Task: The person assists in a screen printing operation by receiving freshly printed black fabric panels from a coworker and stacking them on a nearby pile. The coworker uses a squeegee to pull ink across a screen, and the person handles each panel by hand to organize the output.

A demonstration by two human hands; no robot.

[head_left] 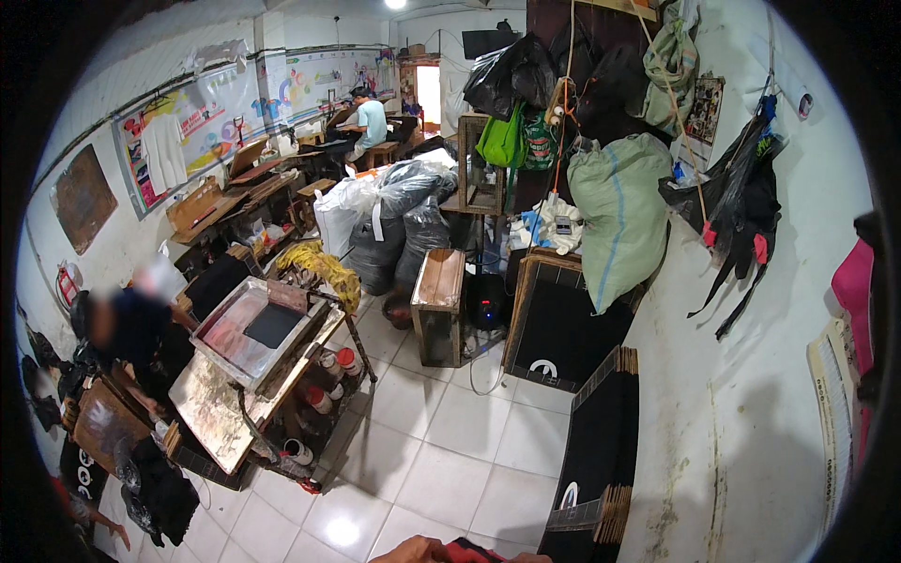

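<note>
At the bottom edge of the head view, my left hand [413, 550] is closed on a red and black cloth [465, 552]. Only the upper part of that cloth shows; the picture's edge cuts off the rest. A sliver of my right hand [531, 558] appears at the cloth's other end, its fingers mostly hidden. To the right of my hands stand long black boards [601, 432] in a tight row, with brown edges and white prints. White floor tiles [404, 507] lie beyond my hands.
A printing frame [272, 330] rests on a stained worktable [211, 403] at left, paint tubs [347, 360] beneath. A person [141, 324] stands behind it; another person's hand [120, 537] shows lower left. Someone sits far back [368, 122]. A green sack [619, 211] bulges by the right wall.
</note>
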